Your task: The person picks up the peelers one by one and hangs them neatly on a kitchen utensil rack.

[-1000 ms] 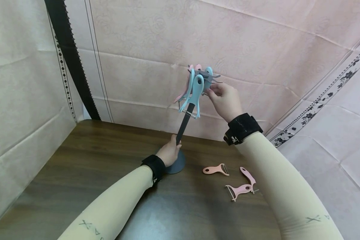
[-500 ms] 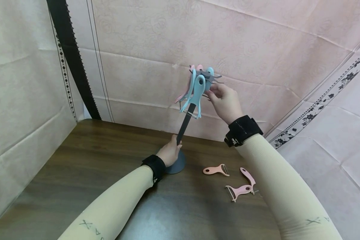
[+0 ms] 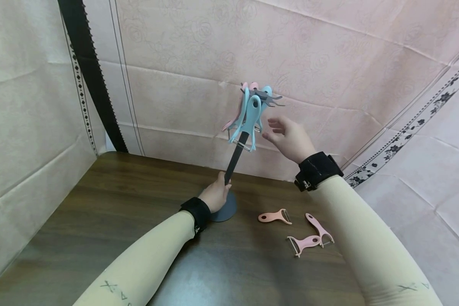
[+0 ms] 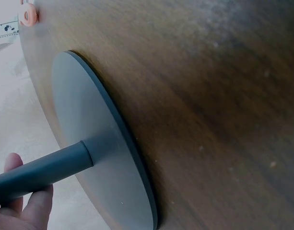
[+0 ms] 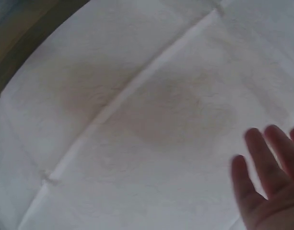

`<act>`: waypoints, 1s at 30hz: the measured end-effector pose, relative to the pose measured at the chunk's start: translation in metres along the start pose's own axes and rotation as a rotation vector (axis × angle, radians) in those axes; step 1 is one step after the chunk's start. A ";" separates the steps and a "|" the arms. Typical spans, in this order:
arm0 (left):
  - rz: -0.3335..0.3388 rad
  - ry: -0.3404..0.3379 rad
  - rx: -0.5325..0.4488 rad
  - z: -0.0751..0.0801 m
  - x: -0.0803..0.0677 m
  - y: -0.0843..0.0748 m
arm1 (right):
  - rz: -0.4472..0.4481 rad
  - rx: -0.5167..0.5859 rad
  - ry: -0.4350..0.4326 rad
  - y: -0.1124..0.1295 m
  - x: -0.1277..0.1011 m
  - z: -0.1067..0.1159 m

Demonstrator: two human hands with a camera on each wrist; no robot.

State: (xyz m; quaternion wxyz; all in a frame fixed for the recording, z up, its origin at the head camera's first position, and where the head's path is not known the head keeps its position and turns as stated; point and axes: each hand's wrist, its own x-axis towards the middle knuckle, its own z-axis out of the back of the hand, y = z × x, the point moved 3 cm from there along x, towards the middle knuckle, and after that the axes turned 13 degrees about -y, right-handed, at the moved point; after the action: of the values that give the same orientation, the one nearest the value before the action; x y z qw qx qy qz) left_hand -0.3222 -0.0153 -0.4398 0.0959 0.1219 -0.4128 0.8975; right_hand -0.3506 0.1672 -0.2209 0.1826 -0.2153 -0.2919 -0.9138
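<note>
Our left hand [image 3: 215, 194] grips the stand's pole [image 3: 235, 158]; our right hand [image 3: 287, 138], fingers spread, hovers just right of the hanging peelers [image 3: 248, 112]. Only the left wrist view shows the base's edge [image 4: 132, 158].

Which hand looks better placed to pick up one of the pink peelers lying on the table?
Probably the right hand: it is open, holds nothing, and hovers on the pink peelers' side. The left hand grips the stand's pole.
</note>
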 end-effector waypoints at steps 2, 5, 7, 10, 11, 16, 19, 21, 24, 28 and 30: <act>0.002 0.002 -0.003 0.000 0.000 0.000 | -0.013 -0.032 0.088 -0.010 -0.005 -0.005; 0.009 0.013 -0.008 0.000 -0.001 0.001 | -0.032 -0.077 0.210 -0.029 -0.017 -0.014; 0.014 0.018 -0.017 0.000 -0.002 0.001 | -0.040 -0.100 0.278 -0.043 -0.027 -0.021; 0.016 0.011 -0.014 0.001 -0.002 0.000 | -0.026 -0.115 0.337 -0.065 -0.043 -0.032; 0.014 0.007 -0.014 0.002 -0.002 0.000 | -0.027 -0.117 0.352 -0.072 -0.048 -0.037; 0.002 0.000 -0.003 0.002 -0.003 -0.001 | -0.013 -0.206 0.457 -0.102 -0.079 -0.062; 0.001 -0.006 0.004 0.002 -0.002 -0.001 | -0.009 -0.306 0.541 -0.115 -0.098 -0.078; 0.005 -0.009 0.003 0.001 -0.002 0.000 | -0.027 -0.347 0.581 -0.121 -0.108 -0.086; 0.013 -0.014 -0.006 0.001 -0.001 0.000 | -0.047 -0.382 0.612 -0.126 -0.118 -0.092; 0.008 -0.020 -0.005 0.001 -0.002 -0.001 | -0.024 -0.416 0.647 -0.131 -0.126 -0.098; -0.002 -0.023 -0.009 0.001 -0.002 -0.002 | 0.003 -0.430 0.668 -0.132 -0.130 -0.100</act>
State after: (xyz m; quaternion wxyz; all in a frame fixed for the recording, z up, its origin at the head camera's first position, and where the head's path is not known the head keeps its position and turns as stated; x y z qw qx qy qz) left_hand -0.3193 -0.0154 -0.4384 0.0923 0.1322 -0.4176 0.8942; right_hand -0.3306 0.2344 -0.4196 0.2196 0.0600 -0.0183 -0.9736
